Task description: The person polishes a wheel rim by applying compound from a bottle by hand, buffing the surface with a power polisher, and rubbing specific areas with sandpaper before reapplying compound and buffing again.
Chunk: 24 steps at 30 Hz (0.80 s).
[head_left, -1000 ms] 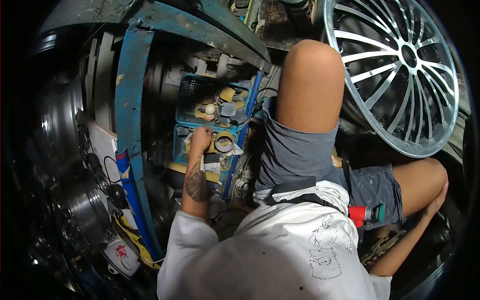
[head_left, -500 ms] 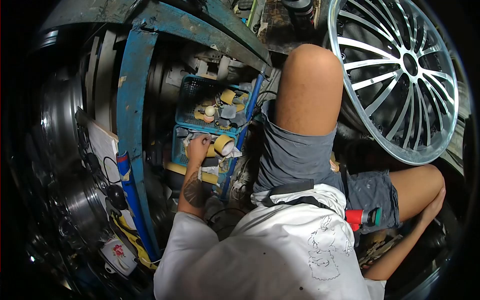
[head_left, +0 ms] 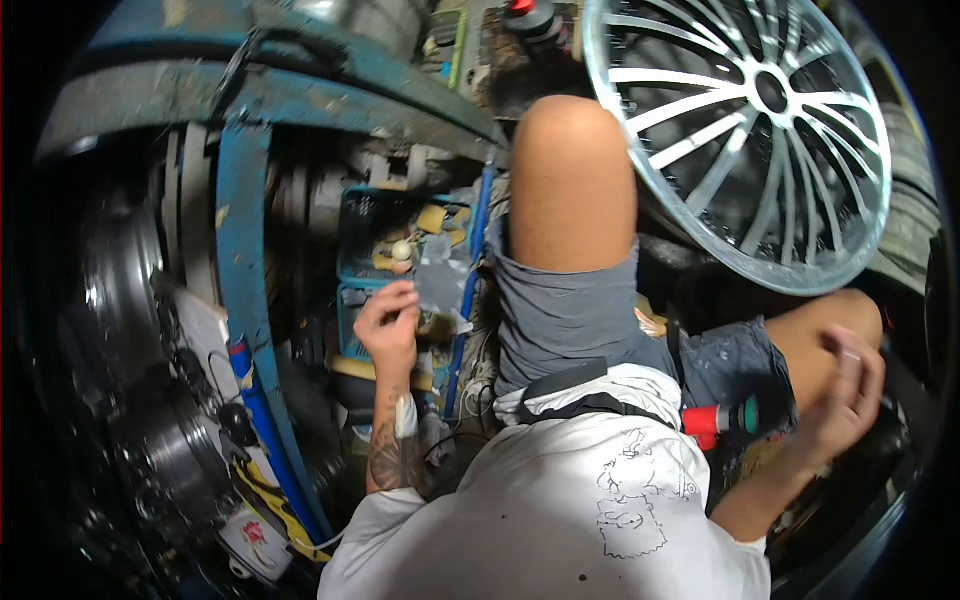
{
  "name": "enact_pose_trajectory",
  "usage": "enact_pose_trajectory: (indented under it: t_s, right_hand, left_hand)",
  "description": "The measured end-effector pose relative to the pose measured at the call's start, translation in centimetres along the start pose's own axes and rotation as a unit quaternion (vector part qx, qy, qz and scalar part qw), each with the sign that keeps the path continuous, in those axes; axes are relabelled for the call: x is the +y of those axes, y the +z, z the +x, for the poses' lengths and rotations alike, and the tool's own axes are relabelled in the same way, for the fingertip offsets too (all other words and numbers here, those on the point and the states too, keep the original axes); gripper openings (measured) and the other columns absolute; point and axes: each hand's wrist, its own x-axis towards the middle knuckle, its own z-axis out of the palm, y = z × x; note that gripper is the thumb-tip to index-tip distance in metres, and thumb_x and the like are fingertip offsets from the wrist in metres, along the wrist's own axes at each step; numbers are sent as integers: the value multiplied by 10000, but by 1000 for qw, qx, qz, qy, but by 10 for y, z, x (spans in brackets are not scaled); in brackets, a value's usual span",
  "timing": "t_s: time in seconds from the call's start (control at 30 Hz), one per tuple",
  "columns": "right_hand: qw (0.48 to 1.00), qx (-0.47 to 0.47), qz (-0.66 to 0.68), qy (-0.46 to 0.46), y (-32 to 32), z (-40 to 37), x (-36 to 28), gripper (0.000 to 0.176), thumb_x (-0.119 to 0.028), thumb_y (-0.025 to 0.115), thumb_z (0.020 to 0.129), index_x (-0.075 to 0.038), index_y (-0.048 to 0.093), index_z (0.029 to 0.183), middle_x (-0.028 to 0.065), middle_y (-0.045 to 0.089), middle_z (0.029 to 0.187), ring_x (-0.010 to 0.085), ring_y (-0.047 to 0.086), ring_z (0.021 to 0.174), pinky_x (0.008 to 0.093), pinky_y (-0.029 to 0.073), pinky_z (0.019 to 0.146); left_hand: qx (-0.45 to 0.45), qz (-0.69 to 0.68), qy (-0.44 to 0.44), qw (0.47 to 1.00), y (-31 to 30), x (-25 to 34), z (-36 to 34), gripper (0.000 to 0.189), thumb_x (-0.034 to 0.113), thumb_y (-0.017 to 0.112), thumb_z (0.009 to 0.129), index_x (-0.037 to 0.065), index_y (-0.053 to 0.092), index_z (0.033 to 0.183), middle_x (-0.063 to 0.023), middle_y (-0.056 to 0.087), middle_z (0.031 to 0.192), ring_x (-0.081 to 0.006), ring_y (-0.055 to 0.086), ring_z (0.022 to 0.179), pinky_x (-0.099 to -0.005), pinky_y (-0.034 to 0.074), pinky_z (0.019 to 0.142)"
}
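Observation:
My left hand [head_left: 388, 328] is over the lower blue basket [head_left: 350, 302], its fingers pinched on the edge of a grey sheet of sandpaper [head_left: 443, 287]. Behind it, the upper blue basket [head_left: 352, 222] holds yellow and grey scraps and a small pale ball [head_left: 401, 251]. My right hand [head_left: 848, 395] is raised just off my knee at the right, its fingers stretched out, somewhat blurred, with nothing in them. A large silver multi-spoke wheel rim [head_left: 770, 90] stands in front of my knees.
A blue metal frame [head_left: 243, 200] rises at the left, with more dark rims [head_left: 165, 450] beyond it. A blue pole [head_left: 474, 270] runs beside the baskets. A dark bottle with a red top [head_left: 537, 25] stands at the back. A red and green object [head_left: 715, 418] lies by my waist.
My left hand has come up out of the lower basket with the grey sandpaper sheet. The right hand has lifted off my knee. The view has shifted slightly.

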Motion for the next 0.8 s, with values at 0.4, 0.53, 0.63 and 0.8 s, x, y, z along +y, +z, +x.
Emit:
enact_pose_trajectory:
  t_s: [0.4, 0.53, 0.63, 0.8]
  right_hand:
    - [740, -392, 419, 351, 146, -47, -24, 240, -55, 817, 898, -4, 658, 1071, -16, 700, 904, 15, 625, 828, 194, 522, 743]
    - [778, -439, 304, 332, 131, -41, -24, 186, -25, 792, 903, -24, 655, 1029, -28, 681, 895, 19, 619, 832, 195, 508, 730]
    - [742, -460, 438, 214, 133, -48, -2, 197, -32, 746, 946, -28, 598, 1076, 39, 597, 1126, 106, 589, 1094, 289, 502, 940]
    - [618, -580, 497, 186, 129, -35, 9, 192, -63, 674, 1014, -43, 552, 1161, 53, 613, 1168, 121, 576, 1172, 319, 492, 992]
  left_hand:
    - [-288, -132, 114, 942, 110, 106, -5, 267, -49, 620, 813, -24, 737, 1052, -175, 759, 1008, -262, 753, 970, -365, 584, 892]
    - [-319, -181, -52, 929, 139, 134, -15, 407, -27, 750, 840, -32, 673, 1240, -97, 729, 1046, -165, 674, 911, -302, 513, 901]
    - [-357, -208, -58, 909, 145, 130, -14, 408, -32, 839, 771, -21, 714, 1159, -79, 749, 905, -149, 644, 825, -307, 500, 818]
    - [-390, -265, 23, 881, 152, 126, -4, 403, 89, 904, 761, 4, 726, 1113, -43, 759, 804, -148, 602, 838, -325, 477, 863]
